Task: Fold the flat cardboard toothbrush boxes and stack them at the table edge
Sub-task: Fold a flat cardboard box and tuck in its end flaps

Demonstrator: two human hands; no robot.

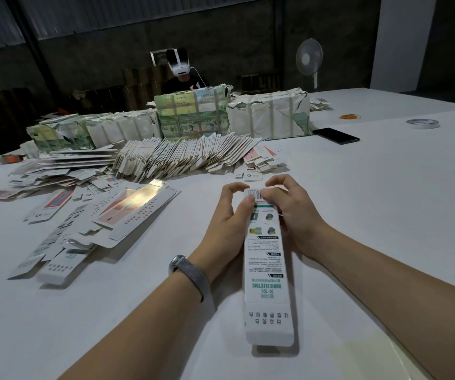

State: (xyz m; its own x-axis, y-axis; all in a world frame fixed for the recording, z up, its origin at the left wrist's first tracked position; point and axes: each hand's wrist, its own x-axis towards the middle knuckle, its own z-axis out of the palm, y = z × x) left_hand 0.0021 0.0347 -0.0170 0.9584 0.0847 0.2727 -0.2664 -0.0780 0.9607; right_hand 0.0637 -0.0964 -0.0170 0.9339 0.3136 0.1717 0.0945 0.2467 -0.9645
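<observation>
Loose heap of flat white printed cardboard box blanks [89,226], lying fanned on the white counter [385,187] at your left; beyond it, a leaning row of banded blanks [182,157]. Centre: your left hand [227,231], fingers curled round the far end of the long white cardboard toothbrush box with green lettering [266,270], thumb pressing by the barcode. The box is held just above the counter, its near flap pointing toward you and not yet tucked. Right: your right hand [289,215], fingers pinching the same far end from the opposite side. To close this end well, keep both thumbs against the side walls so the tube stays square, fold the small side tabs in first, then seat the end flap along its crease. Pressing off the crease would likely buckle the thin board.
</observation>
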